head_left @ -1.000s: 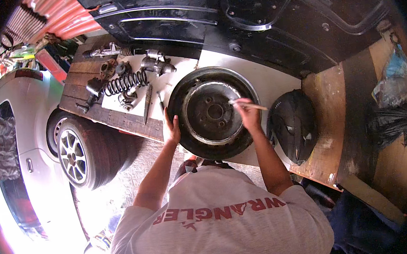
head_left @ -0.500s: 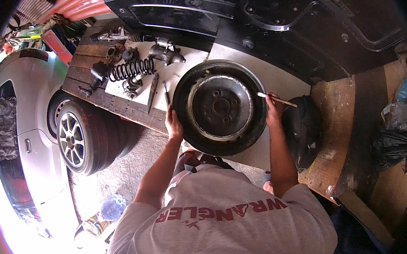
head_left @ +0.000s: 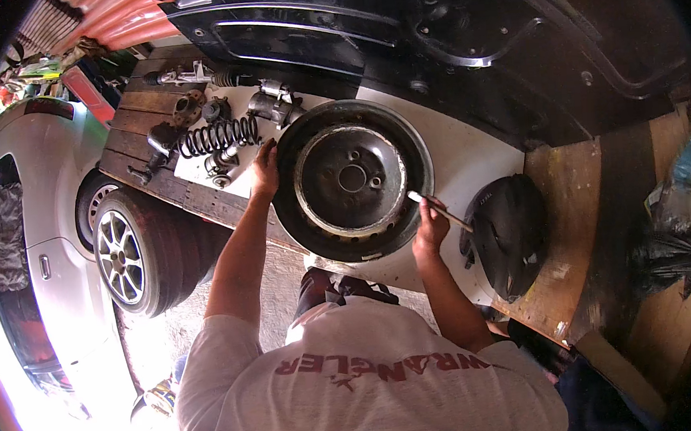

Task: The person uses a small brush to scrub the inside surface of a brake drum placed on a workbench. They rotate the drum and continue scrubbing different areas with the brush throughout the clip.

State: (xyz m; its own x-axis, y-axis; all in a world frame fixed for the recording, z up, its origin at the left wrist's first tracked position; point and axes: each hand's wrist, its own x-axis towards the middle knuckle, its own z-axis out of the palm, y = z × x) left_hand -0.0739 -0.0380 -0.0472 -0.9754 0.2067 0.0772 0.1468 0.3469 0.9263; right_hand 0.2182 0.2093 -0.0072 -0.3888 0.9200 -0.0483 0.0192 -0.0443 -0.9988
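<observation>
A black steel wheel rim (head_left: 326, 231) rests on the white-covered bench in front of me, its scuffed inner ring facing up. At its left edge, my left hand (head_left: 265, 173) grips the outer lip. My right hand (head_left: 429, 232), by the lower right edge, is closed round a slim brush (head_left: 450, 215) with a pale tip and a wooden-looking handle. The brush tip lies over the rim's right side, close to the inner ring; whether it touches is unclear. Just left of my left hand are a black coil spring (head_left: 218, 136) and a greasy metal motor-like part (head_left: 274, 104).
Further car parts, including a steering rack (head_left: 191, 76), lie on the wooden bench (head_left: 135, 122). A black bag-like item (head_left: 511, 236) sits at the right. Behind stands a large black car panel (head_left: 301, 34). Tyres with a white alloy wheel (head_left: 120, 257) and a silver car (head_left: 57, 212) are at left.
The wheel rim has shifted left and turned, with my left hand on its edge. My right hand has moved left and nearer with the brush. The long thin tools beside the rim are now hidden.
</observation>
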